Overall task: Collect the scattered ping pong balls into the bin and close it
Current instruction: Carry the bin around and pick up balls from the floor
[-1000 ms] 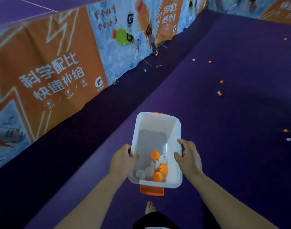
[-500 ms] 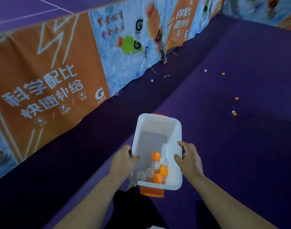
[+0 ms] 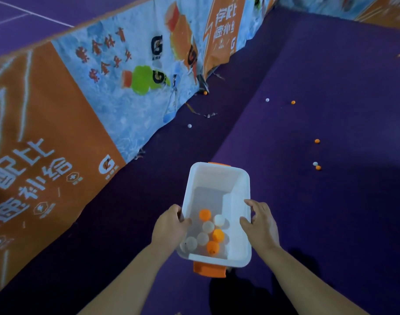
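A white plastic bin (image 3: 217,176) with orange latches is carried in front of me, above the purple floor. My left hand (image 3: 168,226) grips its left rim and my right hand (image 3: 261,223) grips its right rim. Several orange and white balls (image 3: 209,234) lie in the bin's near end. More balls are scattered on the floor: a white ball (image 3: 189,126) near the barrier, an orange ball (image 3: 205,93) at the barrier's foot, a white ball (image 3: 267,100), an orange ball (image 3: 293,102), an orange ball (image 3: 316,141) and a white-and-orange pair (image 3: 316,165) to the right. No lid is in view.
A printed orange and blue barrier (image 3: 99,92) runs along the left, from near me to the far corner. Purple floor (image 3: 331,212) stretches ahead and to the right. Another banner wall (image 3: 365,7) closes the far end.
The view has moved forward along the barrier; the scattered balls ahead appear closer and lower in view. Both hands keep the same grip on the bin.
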The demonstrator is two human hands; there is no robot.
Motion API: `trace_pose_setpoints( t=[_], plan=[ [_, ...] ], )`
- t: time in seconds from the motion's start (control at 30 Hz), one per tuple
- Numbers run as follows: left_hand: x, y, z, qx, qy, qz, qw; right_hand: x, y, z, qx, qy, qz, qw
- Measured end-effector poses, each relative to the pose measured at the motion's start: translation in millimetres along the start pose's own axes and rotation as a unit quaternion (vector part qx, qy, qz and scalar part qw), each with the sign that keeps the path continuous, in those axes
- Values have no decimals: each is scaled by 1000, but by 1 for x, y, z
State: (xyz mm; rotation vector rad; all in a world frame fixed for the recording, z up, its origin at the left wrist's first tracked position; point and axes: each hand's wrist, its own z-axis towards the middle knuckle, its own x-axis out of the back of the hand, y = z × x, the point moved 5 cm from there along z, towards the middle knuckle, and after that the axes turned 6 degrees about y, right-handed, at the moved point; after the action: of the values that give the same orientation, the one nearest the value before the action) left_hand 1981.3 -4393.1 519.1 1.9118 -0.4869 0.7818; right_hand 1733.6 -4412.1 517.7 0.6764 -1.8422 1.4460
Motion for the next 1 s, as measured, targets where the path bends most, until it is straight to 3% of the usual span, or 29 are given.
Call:
trace_pose_setpoints(
  t=[0.33,0.6,1.0],
  plan=[
    [-38,144,201,28,26,-27,999,35,-28,265,35,-29,-17,999],
    [-34,197,340,61,51,-30,996,14,-79,428,67,-62,-25,996],
    [-11,308,616,-14,-1,-2,1000,-5,-160,661,-35,-12,-12,999]
  ],
)
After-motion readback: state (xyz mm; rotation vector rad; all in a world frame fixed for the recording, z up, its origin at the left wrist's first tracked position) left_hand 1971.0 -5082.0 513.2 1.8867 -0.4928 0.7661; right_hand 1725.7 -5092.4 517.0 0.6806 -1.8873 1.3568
